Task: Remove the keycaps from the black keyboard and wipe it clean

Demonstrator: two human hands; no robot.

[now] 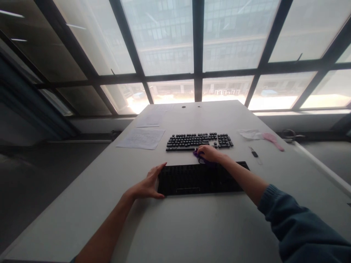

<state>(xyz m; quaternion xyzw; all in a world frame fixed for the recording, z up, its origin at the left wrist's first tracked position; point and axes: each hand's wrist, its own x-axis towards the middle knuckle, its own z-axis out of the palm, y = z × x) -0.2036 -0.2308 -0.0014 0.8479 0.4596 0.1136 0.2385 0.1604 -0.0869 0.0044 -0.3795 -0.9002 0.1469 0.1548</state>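
Note:
A long black keyboard base [189, 180] without visible keycaps lies flat on the white table [175, 226] in front of me. My left hand [149, 184] spans its left end, thumb at the near edge and fingers at the far edge. My right hand [210, 152] is closed on a purple cloth [196, 153] over the far edge of the base. Part of the cloth hangs down against the base, and my right forearm hides some of the base's right side. Just beyond, black keycaps [189, 140] lie in a keyboard layout, with white gaps toward the right.
Printed papers [141, 138] lie at the left. To the right are a crumpled white tissue [250, 134], a pink brush-like item [271, 140] and a small black-handled tool with wire loops [255, 154]. Large windows [159, 36] rise behind the table.

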